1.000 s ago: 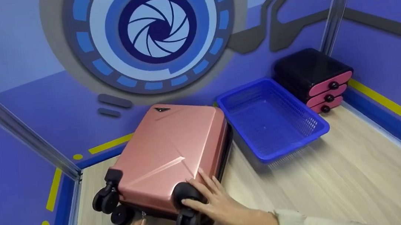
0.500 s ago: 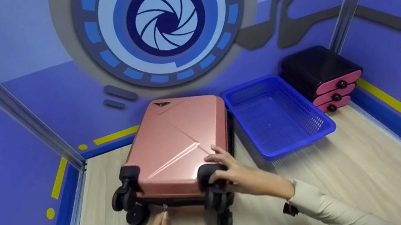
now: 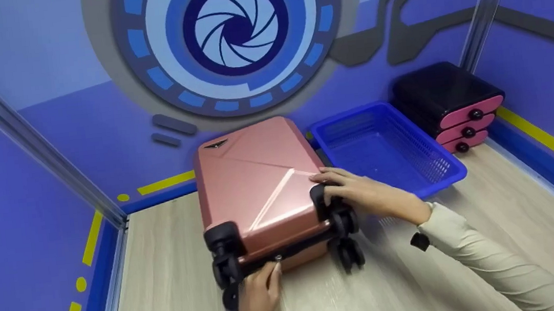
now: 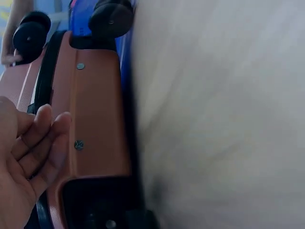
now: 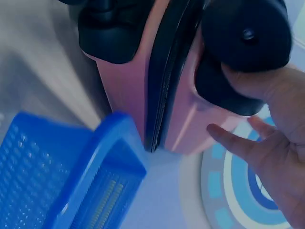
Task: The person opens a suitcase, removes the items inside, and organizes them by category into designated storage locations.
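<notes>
A pink hard-shell suitcase (image 3: 259,178) lies flat on the wooden floor, wheels toward me. Near the middle of its wheeled edge, my left hand (image 3: 258,294) pinches the small zipper pull (image 3: 278,258). In the left wrist view the left fingertips (image 4: 44,114) curl together beside the dark zipper seam, and the pull itself is hidden. My right hand (image 3: 358,193) grips the near right corner around its black wheel mount. Seen from the right wrist, the thumb (image 5: 252,81) sits against the wheel (image 5: 245,36) while the fingers spread over the pink shell.
Close by the suitcase's right side stands a blue perforated basket (image 3: 430,193). Beyond it, against the wall, is a black drawer box (image 3: 447,88) with pink fronts and round knobs. Blue printed walls (image 3: 74,135) border the floor at the back and sides.
The suitcase has turned, its near right corner swinging away from me toward the basket. Both hands moved with it, the right one still on the corner, the left one still at the zipper pull.
</notes>
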{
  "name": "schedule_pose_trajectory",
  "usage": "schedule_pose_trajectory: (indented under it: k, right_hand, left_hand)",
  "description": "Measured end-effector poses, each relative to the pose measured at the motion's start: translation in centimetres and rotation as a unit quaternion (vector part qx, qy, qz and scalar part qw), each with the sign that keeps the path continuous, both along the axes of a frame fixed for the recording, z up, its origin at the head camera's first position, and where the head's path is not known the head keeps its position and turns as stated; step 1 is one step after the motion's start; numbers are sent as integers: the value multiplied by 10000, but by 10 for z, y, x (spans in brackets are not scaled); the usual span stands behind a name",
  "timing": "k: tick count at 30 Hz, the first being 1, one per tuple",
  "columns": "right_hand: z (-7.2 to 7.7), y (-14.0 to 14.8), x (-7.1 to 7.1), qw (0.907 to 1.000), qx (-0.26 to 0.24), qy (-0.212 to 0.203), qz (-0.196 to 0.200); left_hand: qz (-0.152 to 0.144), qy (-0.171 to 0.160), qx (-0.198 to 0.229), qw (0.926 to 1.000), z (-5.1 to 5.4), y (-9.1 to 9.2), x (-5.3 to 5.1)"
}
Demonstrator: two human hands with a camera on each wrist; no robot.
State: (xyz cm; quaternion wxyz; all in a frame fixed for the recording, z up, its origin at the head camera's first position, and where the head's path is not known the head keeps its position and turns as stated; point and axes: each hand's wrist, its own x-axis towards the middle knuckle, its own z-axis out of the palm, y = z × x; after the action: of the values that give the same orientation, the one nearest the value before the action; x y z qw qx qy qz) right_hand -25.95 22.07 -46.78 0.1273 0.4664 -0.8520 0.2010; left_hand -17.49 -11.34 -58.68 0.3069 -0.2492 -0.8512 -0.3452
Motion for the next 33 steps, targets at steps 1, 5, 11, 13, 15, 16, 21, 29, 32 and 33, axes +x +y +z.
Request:
schedule_pose_trajectory:
  k: [1, 5, 11, 13, 15, 16, 21, 29, 32, 33]
  right_hand:
    - [2, 2, 1, 10000, 0, -34, -47]
    - [7, -1, 10, 9984, -342, -303, -335]
    - [-9, -36, 11, 9945, 108, 5, -1045]
    - [-16, -45, 12, 9926, 296, 227, -1159]
    - [-22, -50, 13, 9907, 299, 437, -1252]
    - [-23, -52, 14, 9899, 247, 510, -1297]
    - [-23, -56, 12, 9875, 139, 762, -1375]
    - [-20, -61, 13, 9829, 134, 1073, -1493]
    - [-19, -61, 15, 9810, 149, 1193, -1525]
    - [-18, -61, 15, 9806, 143, 1222, -1527]
  left_hand:
    - [-39, -79, -47, 9999, 1, 3, -2]
    - [-129, -257, -53, 9996, -1, 8, -4]
    - [-47, -385, 143, 9991, -3, 12, -6]
    - [-31, -355, 194, 9992, -5, 12, -5]
    - [34, -296, 183, 9994, -8, 9, -2]
    - [102, -237, 169, 9995, -9, 6, -1]
    - [803, 277, 72, 9964, -15, -20, 5]
    - [1280, 269, 93, 9914, -14, -66, 8]
    - [1588, 101, 246, 9870, -17, -79, 7]
    - [1671, 67, 283, 9855, -18, -83, 6]
